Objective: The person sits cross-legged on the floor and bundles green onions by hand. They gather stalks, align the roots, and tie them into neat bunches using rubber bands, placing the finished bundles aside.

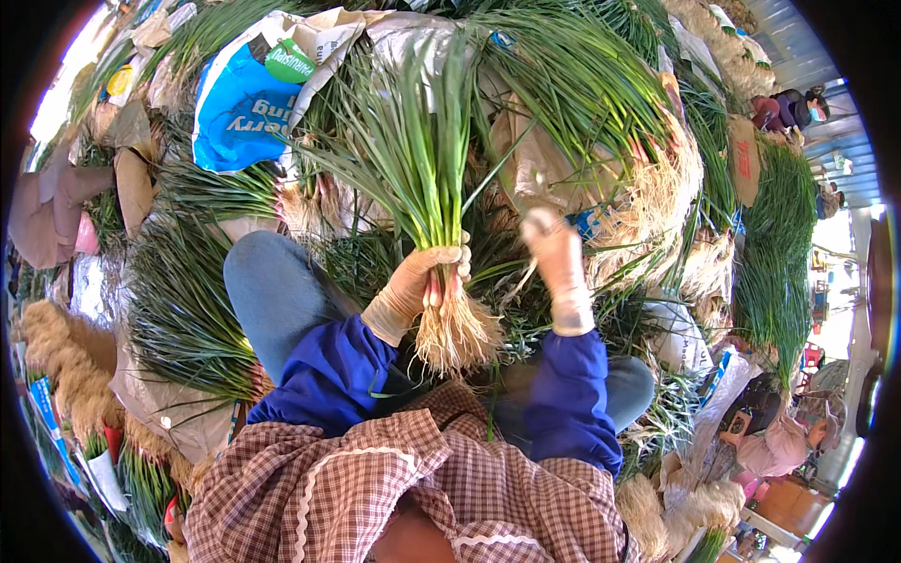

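A bunch of green onions [440, 204] stands upright in my gloved left hand [422, 278], which closes around the pale stems just above the hanging roots. To its right is my gloved right hand [552, 246], blurred and apart from the bunch. A thin pale strand shows beside its fingers; whether the hand grips it, and how its fingers are set, I cannot tell. A larger pile of green onions [598, 91] lies beyond my right hand, its roots towards the right. More green onions [190, 302] lie by my left knee.
A blue and white plastic sack [243, 105] lies at the upper left. Loose green leaves [521, 317] cover the ground between my bent legs. Bundled onions with thick roots [70, 366] line the far left. Other people sit at the right, one in a pink top [774, 447].
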A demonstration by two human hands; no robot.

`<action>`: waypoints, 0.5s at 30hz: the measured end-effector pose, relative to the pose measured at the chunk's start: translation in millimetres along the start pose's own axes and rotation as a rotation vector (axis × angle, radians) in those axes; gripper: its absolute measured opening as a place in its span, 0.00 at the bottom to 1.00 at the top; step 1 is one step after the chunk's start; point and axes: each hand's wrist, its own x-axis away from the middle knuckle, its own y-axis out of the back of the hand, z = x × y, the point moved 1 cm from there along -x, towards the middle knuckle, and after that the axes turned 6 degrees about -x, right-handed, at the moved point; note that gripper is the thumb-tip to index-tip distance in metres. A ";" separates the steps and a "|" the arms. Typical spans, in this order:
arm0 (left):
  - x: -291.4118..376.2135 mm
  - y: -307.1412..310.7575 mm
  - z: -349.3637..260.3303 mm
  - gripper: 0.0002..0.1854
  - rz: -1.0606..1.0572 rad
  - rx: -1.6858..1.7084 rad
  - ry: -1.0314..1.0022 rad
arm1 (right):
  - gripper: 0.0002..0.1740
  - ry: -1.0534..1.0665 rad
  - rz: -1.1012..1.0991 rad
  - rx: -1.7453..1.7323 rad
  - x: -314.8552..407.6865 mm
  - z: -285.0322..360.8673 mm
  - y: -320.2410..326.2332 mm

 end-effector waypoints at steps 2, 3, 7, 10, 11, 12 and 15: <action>-1.6 -1.4 -0.6 0.17 0.048 0.074 -0.040 | 0.13 -0.069 -0.246 0.205 -20.7 -2.1 24.9; -3.3 -2.1 -0.1 0.17 0.043 0.075 -0.035 | 0.13 -0.064 -0.435 0.450 -40.3 -4.1 40.1; -7.3 -2.0 0.8 0.16 0.053 0.130 -0.031 | 0.17 -0.248 -0.030 0.864 -80.4 -34.0 61.1; -9.1 0.0 2.3 0.16 0.008 0.104 -0.037 | 0.20 -0.154 -0.248 0.501 -58.3 -40.1 58.6; -8.4 0.7 2.4 0.16 0.008 0.056 -0.055 | 0.20 -0.224 -0.246 0.390 -43.7 -36.7 55.7; -9.3 1.2 3.3 0.16 0.002 0.051 -0.043 | 0.19 -0.341 -0.096 0.271 -27.8 -29.6 50.4; -10.6 3.8 5.1 0.15 0.004 0.061 -0.043 | 0.18 -0.202 -0.015 0.100 13.9 1.6 29.3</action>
